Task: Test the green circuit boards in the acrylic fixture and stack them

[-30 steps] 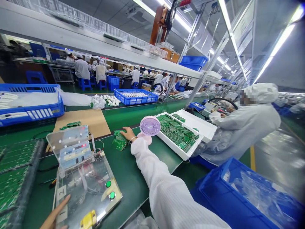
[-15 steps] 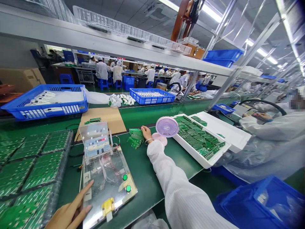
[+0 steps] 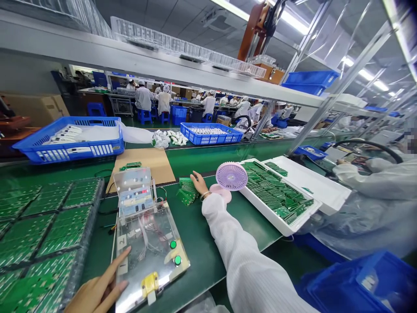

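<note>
My left hand (image 3: 101, 284) lies with fingers spread at the left edge of a clear-topped test fixture (image 3: 146, 248), touching it and holding nothing. The fixture has two green buttons (image 3: 173, 244), a yellow block near its front and a raised panel (image 3: 134, 191) with a red display at the back. Farther off, my right hand (image 3: 199, 184) is at the right side of a fanned pile of green circuit boards (image 3: 187, 192). Its fingers are apart; some fingertips are hard to see against the boards. A bracelet and a white sleeve show at that wrist.
A lilac fan (image 3: 231, 176) stands right of my right hand, beside a white foam tray (image 3: 276, 224) of circuit boards. Trays of larger board panels (image 3: 58, 230) lie on the left. Cardboard (image 3: 159, 167) and blue baskets (image 3: 81, 152) are behind. A co-worker's sleeve (image 3: 361, 178) is at right.
My right hand's fingers have straightened and lifted slightly from the pile of circuit boards. My left hand stays on the fixture. The whole view has shifted a little.
</note>
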{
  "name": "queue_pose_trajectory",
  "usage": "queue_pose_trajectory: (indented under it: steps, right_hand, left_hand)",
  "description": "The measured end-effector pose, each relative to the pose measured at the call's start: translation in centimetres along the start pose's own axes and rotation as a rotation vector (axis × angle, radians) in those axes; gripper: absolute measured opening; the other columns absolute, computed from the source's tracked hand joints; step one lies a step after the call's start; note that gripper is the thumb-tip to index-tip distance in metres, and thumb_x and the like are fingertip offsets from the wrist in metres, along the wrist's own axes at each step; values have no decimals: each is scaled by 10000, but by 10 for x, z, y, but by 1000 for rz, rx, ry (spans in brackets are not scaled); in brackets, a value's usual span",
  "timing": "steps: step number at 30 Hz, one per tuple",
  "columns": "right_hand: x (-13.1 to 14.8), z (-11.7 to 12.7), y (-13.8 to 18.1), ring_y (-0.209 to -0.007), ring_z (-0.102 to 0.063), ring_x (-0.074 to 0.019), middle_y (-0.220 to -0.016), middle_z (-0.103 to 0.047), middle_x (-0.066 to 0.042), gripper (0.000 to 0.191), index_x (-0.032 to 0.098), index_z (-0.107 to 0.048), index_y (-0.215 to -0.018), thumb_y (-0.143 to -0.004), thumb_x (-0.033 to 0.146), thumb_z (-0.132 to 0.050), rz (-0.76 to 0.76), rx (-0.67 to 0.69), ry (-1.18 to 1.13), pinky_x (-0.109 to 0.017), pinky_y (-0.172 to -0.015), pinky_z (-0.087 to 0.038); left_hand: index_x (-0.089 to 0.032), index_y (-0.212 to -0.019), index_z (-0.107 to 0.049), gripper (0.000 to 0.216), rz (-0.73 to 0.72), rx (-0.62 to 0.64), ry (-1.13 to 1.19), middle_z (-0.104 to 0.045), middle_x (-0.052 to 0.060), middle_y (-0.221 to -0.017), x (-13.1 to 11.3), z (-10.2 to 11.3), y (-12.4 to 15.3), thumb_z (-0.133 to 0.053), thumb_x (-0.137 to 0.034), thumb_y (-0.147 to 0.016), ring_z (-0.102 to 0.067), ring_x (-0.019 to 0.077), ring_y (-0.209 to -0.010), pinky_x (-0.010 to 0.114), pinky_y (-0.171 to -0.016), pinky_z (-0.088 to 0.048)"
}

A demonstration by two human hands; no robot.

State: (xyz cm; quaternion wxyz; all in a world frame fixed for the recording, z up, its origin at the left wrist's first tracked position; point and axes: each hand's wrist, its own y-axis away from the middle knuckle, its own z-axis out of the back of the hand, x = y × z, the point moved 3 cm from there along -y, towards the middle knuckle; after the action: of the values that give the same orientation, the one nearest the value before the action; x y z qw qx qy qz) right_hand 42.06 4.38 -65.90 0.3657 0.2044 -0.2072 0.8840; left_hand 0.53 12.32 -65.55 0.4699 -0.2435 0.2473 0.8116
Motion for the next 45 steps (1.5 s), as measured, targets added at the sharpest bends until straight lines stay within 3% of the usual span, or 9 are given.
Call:
queue_pose_trajectory:
  steps: [3, 9, 15, 21, 29, 39, 45]
  right_hand:
    - [2, -1, -6, -1052, -520, -210, -1221, -495, -86, 330, 182, -496, -1167, -873, 330, -496, 33, 70, 4, -435, -882, -445]
    - [6, -8, -17, -1155, -457, -237, -1281, -466, -96, 396, 177, -476, -1205, -876, 396, -470, 87, 209, 32, -484, -966, -360]
    - [9, -3, -17, -1230, -386, -277, -1326, -443, -124, 582, 185, -417, -1291, -846, 560, -403, 70, 314, 114, -513, -1005, -278]
    - [15, 5, -16, -1237, -361, -360, -1361, -401, -132, 931, 263, -320, -1366, -598, 740, -547, 91, 443, 208, -512, -986, -277]
    - [25, 0, -12, -1239, -297, -419, -1370, -351, -141, 1301, 326, -204, -1396, -266, 677, -743, 114, 517, 342, -533, -970, -250]
    - [40, 2, 1, -1191, -323, -418, -1274, -424, -156, 1287, 286, -157, -1412, -328, 574, -788, 101, 477, 425, -520, -961, -232]
    - [39, 0, 8, -1231, -284, -430, -1327, -358, -206, 1228, 202, -185, -1409, -394, 575, -766, 28, 505, 427, -539, -966, -246]
  left_hand:
    - [-247, -1427, -168, 630, 21, 3, -16, -545, -9, -640, -5, 0, 3, -224, -551, -879, -557, 199, -629, 253, -608, -383]
    - [-264, -1408, -233, 585, 20, -64, -35, -463, -28, -593, -16, 5, 8, -222, -539, -892, -519, 179, -586, 238, -583, -348]
    - [-277, -1401, -248, 557, -20, -98, -43, -435, -36, -571, -14, 4, 7, -245, -517, -898, -513, 176, -561, 235, -571, -342]
    - [-278, -1405, -239, 552, -51, -111, -41, -469, -35, -573, -16, 5, 7, -251, -505, -902, -511, 169, -535, 230, -543, -331]
    - [-294, -1401, -245, 556, -23, -101, -40, -440, -38, -577, -16, 5, 8, -258, -521, -893, -508, 171, -552, 230, -556, -331]
    - [-292, -1410, -218, 554, -31, -94, -62, -432, -34, -570, -18, 7, 7, -236, -514, -903, -509, 172, -545, 230, -545, -333]
    - [-299, -1401, -245, 539, -44, -117, -74, -456, -35, -567, -22, 10, 8, -259, -497, -901, -497, 167, -523, 223, -520, -321]
